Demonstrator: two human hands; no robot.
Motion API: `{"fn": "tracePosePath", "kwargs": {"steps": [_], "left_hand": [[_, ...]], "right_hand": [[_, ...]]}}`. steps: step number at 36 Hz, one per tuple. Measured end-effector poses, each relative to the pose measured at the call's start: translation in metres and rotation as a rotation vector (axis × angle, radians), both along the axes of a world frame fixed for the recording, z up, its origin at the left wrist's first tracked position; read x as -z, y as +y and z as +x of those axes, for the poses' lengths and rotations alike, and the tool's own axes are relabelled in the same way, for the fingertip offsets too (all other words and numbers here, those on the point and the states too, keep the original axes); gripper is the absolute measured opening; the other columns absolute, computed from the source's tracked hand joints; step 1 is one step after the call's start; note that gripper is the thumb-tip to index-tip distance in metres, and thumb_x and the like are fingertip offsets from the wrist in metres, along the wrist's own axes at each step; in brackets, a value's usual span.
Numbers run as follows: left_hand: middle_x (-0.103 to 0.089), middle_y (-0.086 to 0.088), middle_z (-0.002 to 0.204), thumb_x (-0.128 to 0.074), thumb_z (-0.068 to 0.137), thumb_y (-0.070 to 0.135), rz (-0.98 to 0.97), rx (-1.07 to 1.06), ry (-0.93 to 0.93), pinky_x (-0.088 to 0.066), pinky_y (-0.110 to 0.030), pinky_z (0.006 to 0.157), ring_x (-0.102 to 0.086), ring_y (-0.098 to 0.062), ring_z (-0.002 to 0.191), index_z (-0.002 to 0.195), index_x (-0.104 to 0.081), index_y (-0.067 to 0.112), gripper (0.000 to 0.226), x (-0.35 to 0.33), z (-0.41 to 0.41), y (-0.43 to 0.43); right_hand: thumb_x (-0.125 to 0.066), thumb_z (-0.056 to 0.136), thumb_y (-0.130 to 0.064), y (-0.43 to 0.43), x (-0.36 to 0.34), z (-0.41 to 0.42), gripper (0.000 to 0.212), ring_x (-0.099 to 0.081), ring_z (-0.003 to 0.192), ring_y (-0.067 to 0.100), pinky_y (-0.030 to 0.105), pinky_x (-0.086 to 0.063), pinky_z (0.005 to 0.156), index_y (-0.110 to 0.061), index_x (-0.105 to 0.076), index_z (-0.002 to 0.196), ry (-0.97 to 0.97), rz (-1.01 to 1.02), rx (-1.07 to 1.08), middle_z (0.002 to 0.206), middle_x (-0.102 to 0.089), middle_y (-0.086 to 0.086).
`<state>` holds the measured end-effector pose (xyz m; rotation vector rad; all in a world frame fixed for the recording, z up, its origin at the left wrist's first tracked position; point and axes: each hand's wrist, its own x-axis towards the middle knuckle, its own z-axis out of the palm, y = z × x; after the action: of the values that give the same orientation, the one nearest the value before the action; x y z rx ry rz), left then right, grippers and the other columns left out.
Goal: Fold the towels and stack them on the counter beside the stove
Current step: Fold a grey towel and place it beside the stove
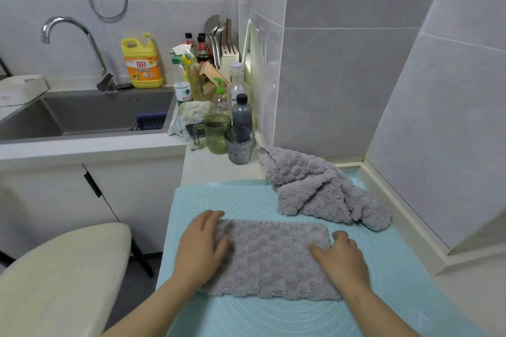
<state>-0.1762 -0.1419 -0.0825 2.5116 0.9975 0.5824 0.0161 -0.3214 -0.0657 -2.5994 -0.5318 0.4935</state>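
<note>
A grey fluffy towel [269, 257] lies flat, folded into a rectangle, on a light blue silicone mat [383, 282] on the counter. My left hand [202, 243] rests flat on the towel's left end, fingers straight. At the right end my right hand [341, 253] presses on the towel, its thumb on top and its fingers at the towel's right edge. More grey towel [317, 186] lies crumpled in a heap at the mat's far right corner, behind the flat one.
Two glass cups [239, 145], bottles and a rag crowd the counter behind the mat. A steel sink [90, 117] with a tap lies to the left. Tiled walls close in on the right. A cream chair back [60, 276] stands at lower left.
</note>
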Motion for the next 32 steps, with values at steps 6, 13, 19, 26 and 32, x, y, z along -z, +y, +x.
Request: {"fn": "tracePosePath", "kwargs": {"steps": [6,13,19,26,32], "left_hand": [[-0.015,0.01,0.156,0.031,0.049,0.081,0.031,0.245,0.531,-0.008,-0.037,0.117,-0.008,-0.015,0.146,0.147,-0.018,0.035,0.119,0.005,0.008,-0.004],[-0.061,0.004,0.087,-0.047,0.073,0.039,0.38,0.291,0.332,-0.049,-0.028,0.061,-0.06,-0.02,0.079,0.096,-0.056,0.032,0.026,-0.006,0.011,-0.013],[-0.059,0.002,0.115,-0.044,0.094,0.02,0.146,0.486,0.405,-0.04,-0.022,0.075,-0.055,-0.018,0.105,0.122,-0.06,0.031,0.034,-0.021,0.019,-0.021],[-0.061,0.005,0.116,-0.043,0.098,0.026,-0.377,0.232,0.192,-0.04,-0.022,0.089,-0.055,-0.011,0.103,0.117,-0.061,0.022,0.026,-0.038,0.026,-0.023],[-0.065,-0.008,0.082,-0.022,0.091,0.064,-1.228,-0.168,-0.303,-0.049,-0.027,0.057,-0.06,-0.021,0.071,0.094,-0.062,0.015,0.063,-0.076,0.025,-0.031]], "right_hand": [[-0.067,0.074,-0.045,-0.006,-0.008,0.0,0.043,-0.057,0.096,0.019,0.029,-0.044,0.077,-0.022,-0.043,0.102,0.179,-0.06,-0.133,0.103,-0.057,-0.003],[-0.064,0.082,-0.018,-0.007,-0.019,0.001,0.02,-0.053,0.064,0.009,0.023,-0.036,0.052,-0.019,-0.047,0.071,0.32,0.172,-0.099,0.073,-0.056,-0.003],[-0.058,0.086,-0.004,0.003,-0.038,-0.004,0.011,-0.061,0.068,0.016,0.024,-0.044,0.055,-0.014,-0.053,0.082,0.497,0.417,-0.058,0.08,-0.061,0.005],[-0.062,0.083,-0.006,0.024,-0.058,-0.021,0.009,-0.058,0.061,0.02,0.021,-0.042,0.053,-0.008,-0.054,0.084,0.631,0.577,-0.1,0.076,-0.06,0.011],[-0.065,0.082,-0.002,0.048,-0.07,-0.055,0.016,-0.057,0.063,0.008,0.022,-0.046,0.058,-0.016,-0.06,0.088,0.821,0.547,-0.357,0.076,-0.062,0.002]]}}
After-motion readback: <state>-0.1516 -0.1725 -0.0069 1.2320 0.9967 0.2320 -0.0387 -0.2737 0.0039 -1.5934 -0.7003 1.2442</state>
